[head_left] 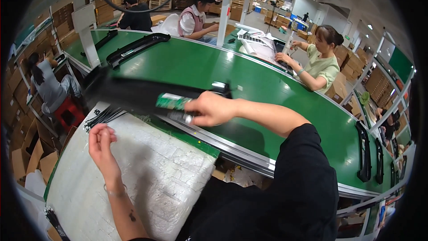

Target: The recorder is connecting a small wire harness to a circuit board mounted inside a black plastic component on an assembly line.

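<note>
My right hand [215, 108] is closed on a long black plastic housing [138, 93], which is smeared by motion above the near edge of the green conveyor belt [191, 64]. A green circuit board [171, 101] shows at the housing, right beside my fingertips. Over the white padded worktop [165, 165], my left hand [103, 149] is raised with its fingers loosely bent and apart, and no object shows in it. Just beyond those fingers lies a bundle of thin black cables [106, 117] with light ends.
Another black housing [138, 47] lies farther up the belt, and several more [363, 151] are at the right. A metal post [84, 29] stands at the left. Co-workers sit across the belt, one [323, 60] at the right handling a tool. Cable ends [52, 216] poke up lower left.
</note>
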Demonstrator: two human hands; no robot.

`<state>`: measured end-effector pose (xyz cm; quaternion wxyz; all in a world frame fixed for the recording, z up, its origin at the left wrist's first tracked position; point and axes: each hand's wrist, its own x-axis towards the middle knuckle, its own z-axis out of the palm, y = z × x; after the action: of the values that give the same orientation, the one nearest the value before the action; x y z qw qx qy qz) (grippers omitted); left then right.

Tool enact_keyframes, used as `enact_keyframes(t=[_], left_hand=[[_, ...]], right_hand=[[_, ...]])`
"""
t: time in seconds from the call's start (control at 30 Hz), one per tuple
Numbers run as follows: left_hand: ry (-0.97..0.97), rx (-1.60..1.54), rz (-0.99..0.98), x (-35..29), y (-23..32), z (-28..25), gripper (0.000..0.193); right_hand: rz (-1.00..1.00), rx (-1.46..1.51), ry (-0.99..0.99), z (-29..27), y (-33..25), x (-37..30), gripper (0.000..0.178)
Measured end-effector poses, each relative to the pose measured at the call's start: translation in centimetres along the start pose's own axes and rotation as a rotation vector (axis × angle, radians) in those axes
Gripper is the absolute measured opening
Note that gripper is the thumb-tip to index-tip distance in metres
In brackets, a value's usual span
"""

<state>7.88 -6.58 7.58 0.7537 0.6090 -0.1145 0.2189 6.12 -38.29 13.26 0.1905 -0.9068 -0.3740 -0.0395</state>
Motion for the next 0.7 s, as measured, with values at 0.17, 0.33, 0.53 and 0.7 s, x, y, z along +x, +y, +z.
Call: enact_keyframes(t=[0.17, 0.33, 0.53, 0.7], left_hand=[[-0.620, 0.479, 0.567, -8.6, 9.0, 4.7, 0.020], [-0.455, 0.636, 0.113, -11.9, 6.1, 0.7, 0.017], [-0.165, 0.319, -0.306, -12.5, 4.0, -1.9, 0.020], [-0.221, 0.052, -0.529, -13.9, 3.8, -2.3, 0.030]], right_hand=[[-0.575, -0.034, -0.027, 5.0, -3.0, 1.9, 0.022], [-0.669, -0.037, -0.259, 12.3, -6.5, 7.1, 0.025], [-0.652, -0.012, 0.213, 9.3, -6.9, 6.1, 0.023], [-0.525, -0.196, 0.217, 10.7, -9.7, 5.8, 0.015]])
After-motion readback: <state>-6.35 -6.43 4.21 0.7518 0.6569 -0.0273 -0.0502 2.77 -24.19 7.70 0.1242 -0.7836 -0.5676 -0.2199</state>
